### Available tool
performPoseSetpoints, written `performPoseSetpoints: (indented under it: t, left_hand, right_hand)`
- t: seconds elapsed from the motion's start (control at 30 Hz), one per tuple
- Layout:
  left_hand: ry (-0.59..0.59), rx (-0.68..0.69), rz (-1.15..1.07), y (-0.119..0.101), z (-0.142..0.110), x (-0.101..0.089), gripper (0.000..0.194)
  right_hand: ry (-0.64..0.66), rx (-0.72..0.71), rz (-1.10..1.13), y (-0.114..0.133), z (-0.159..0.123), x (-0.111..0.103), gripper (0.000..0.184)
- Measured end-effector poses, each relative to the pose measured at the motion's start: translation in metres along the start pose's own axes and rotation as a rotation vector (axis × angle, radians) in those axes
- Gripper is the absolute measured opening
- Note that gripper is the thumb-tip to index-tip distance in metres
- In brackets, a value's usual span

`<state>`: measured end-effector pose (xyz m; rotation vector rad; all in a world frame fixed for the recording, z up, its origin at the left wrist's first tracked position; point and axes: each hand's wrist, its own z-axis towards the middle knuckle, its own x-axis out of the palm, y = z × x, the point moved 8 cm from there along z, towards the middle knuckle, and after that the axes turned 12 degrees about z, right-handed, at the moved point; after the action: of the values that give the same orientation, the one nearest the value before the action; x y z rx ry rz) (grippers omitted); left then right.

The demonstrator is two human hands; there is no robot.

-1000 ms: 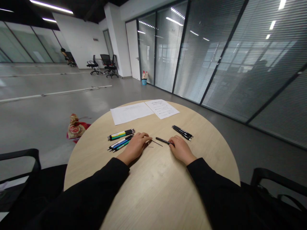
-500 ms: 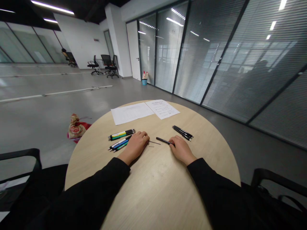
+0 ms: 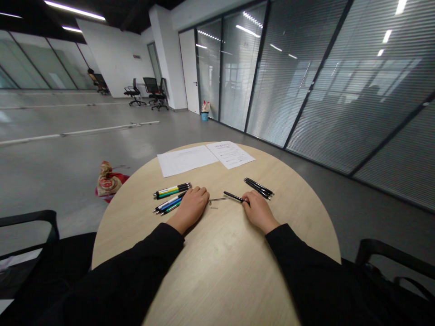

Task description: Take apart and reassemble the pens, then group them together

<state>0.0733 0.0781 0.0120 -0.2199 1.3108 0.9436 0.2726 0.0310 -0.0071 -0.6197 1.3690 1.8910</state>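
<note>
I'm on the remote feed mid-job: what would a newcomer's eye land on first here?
The round pale wooden table stands out, with two bare hands at its centre: the right hand at the end of a black pen, the left hand beside a group of coloured pens. Two white paper sheets lie near the far edge. To the right, a tall glass wall with blinds runs along the room.

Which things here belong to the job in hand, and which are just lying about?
Job in hand: left hand, right hand, black pen at the right hand, thin metal rod, small metal bit, coloured pens, black pens.

Lying about: papers, bag, office chairs.
</note>
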Motion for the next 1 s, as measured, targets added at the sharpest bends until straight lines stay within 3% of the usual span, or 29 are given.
performPoseSetpoints:
  t: [0.23,0.7,1.0]
  left_hand:
    - [-0.032,-0.104,-0.077,0.011,-0.003,-0.004,0.025]
    - [0.0,-0.082,0.05,0.007,-0.004,-0.009,0.023]
    - [-0.018,-0.101,-0.057,0.015,-0.007,-0.01,0.022]
  right_hand:
    - [-0.069,0.04,-0.037,-0.01,0.001,-0.007,0.013]
    - [-0.07,0.063,-0.033,-0.014,0.002,-0.006,0.014]
    - [-0.046,0.032,-0.027,-0.014,0.002,-0.004,0.015]
